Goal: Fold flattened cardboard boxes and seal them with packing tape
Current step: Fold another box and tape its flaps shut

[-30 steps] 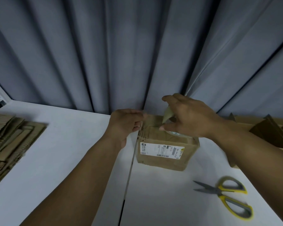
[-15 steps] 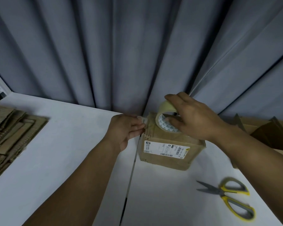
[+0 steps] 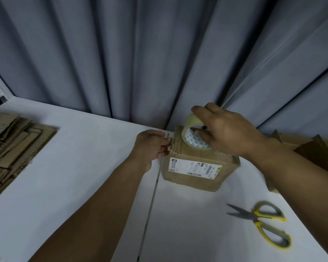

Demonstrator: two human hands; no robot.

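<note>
A small brown cardboard box (image 3: 199, 176) with a white shipping label stands on the white table near the curtain. My right hand (image 3: 223, 133) grips a roll of clear packing tape (image 3: 192, 135) and holds it tilted on the box's top. A strip of tape runs from the roll to the box's left top edge. My left hand (image 3: 151, 146) presses its fingertips against the tape end on the box's left side. The box top is partly hidden by my right hand.
Yellow-handled scissors (image 3: 263, 224) lie on the table (image 3: 83, 167) at the right front. A stack of flattened cardboard (image 3: 9, 144) lies at the left edge. More cardboard pieces (image 3: 314, 154) lie at the right behind my forearm. A grey curtain (image 3: 140, 53) hangs behind.
My right hand has pulled the tape roll rightward and up over the box top, showing the roll's core. My left hand has shifted down onto the box's left edge.
</note>
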